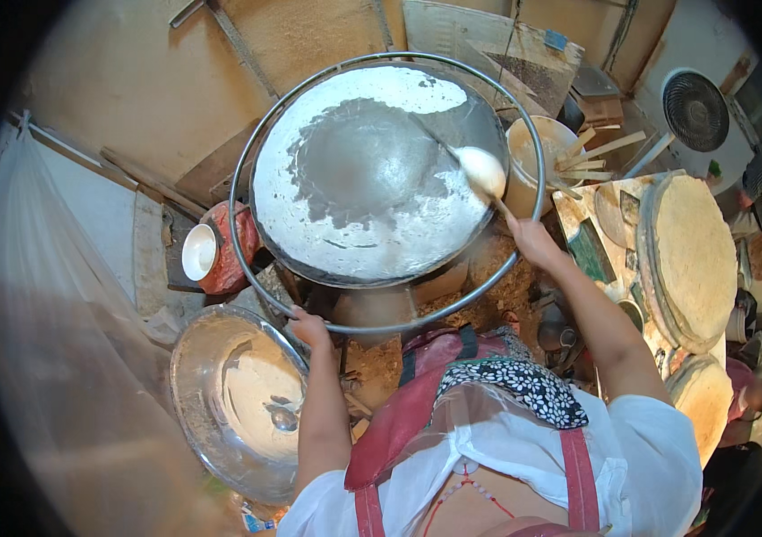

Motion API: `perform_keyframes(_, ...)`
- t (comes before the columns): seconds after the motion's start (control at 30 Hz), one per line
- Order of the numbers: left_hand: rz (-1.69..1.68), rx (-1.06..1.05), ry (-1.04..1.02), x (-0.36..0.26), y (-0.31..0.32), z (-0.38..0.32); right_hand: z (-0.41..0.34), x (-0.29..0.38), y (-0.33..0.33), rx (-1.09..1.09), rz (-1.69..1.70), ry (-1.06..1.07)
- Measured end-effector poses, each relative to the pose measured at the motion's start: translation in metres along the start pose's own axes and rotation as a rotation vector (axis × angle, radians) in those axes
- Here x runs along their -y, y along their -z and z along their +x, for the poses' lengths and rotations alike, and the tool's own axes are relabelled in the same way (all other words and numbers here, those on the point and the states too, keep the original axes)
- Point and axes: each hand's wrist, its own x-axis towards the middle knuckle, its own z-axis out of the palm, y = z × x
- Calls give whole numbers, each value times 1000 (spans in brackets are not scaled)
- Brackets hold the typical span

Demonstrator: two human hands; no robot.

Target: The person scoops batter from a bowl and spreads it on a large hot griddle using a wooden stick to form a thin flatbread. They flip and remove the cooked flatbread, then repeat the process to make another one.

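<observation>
A large round griddle lies before me, with white batter spread around a bare grey middle. A metal ring encircles the griddle, standing off from its edge. My left hand grips the ring at its near left side. In my right hand is the wooden handle of a batter spreader, its wide part coated in batter. That coated part sits over the griddle's right side, and a thin dark stick extends beyond it toward the far side.
A metal basin with batter and a ladle stands left. A white bowl rests by a red bag. To the right are a bucket, wooden sticks, stacked round flatbreads and a fan. Another person is far right.
</observation>
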Motion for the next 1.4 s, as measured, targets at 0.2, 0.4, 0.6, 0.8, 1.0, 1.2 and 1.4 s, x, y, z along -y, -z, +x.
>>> perform_keyframes(0.2,-95,-79,-210,63,10,24,-39,-25,-45,195,-157,307)
perform_keyframes(0.4,-340,75,138,39,-21,-46,19,-4,-16,162,-171,47)
perform_keyframes(0.6,-77,67,56,52,-14,12,-44,-36,-12,58,-329,363)
perform_keyframes(0.8,-108,21,136,18,8,42,-20,13,-25,139,-174,340)
perform_keyframes(1.0,-580,66,390,-16,-10,-71,6,-27,-7,58,-465,493)
perform_keyframes(1.2,-366,70,250,-14,-2,-19,51,73,24,19,185,169)
perform_keyframes(1.4,-333,147,189,-10,0,29,-13,29,2,-56,355,-152)
